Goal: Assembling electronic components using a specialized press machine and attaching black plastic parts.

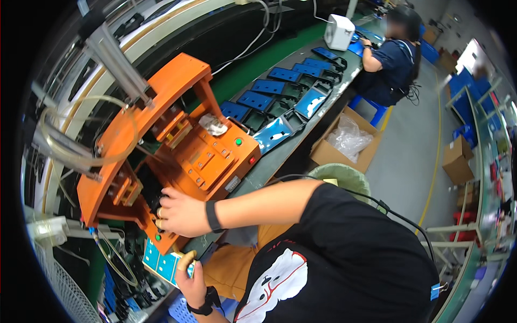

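Note:
An orange press [161,97] with two metal air cylinders [116,59] stands at my left. My right hand [183,213], a black band on its wrist, reaches into the press's near left side. Its fingers are bent over a dark black part [149,185], whose shape is mostly hidden by the hand and the frame. Lower down, my left hand [192,277] hovers beside a sheet of light-blue panels [161,262]. Yellowish covers show on its fingers, which are apart with nothing visible between them. A green button [158,237] sits on the press near both hands.
Several blue panels with black frames [269,86] lie in rows along the bench. A crumpled white cloth [213,125] rests on the press. Beyond, a co-worker [390,59] sits beside a white box-shaped device [339,32]. A cardboard box [347,140] and a lined bin [342,177] stand on the floor.

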`<control>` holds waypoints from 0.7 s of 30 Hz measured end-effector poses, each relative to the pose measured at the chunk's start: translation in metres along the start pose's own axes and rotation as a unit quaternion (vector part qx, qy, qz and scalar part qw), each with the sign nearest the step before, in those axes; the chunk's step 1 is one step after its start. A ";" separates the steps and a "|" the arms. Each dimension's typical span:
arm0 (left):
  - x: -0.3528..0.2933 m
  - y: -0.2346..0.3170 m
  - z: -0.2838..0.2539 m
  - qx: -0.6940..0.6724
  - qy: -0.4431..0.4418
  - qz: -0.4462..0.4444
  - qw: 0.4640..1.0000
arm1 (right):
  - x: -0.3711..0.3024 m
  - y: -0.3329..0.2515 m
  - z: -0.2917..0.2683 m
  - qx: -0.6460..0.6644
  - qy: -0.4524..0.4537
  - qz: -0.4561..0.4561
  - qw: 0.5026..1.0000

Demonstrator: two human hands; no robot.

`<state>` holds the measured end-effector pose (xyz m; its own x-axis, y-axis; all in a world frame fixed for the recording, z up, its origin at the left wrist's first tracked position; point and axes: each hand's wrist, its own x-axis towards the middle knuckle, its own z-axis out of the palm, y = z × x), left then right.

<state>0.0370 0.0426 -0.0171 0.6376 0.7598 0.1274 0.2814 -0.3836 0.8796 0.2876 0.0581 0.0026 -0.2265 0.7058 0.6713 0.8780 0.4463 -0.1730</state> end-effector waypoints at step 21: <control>0.224 -0.032 -0.076 0.369 -0.032 0.073 0.926 | -0.257 0.034 -0.204 0.555 0.316 0.426 0.641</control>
<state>0.1167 0.2647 0.0182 0.7414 0.6486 0.1725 0.5879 -0.7516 0.2992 0.4619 -0.2201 -0.0290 0.6590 0.7468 0.0895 -0.3516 0.4111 -0.8411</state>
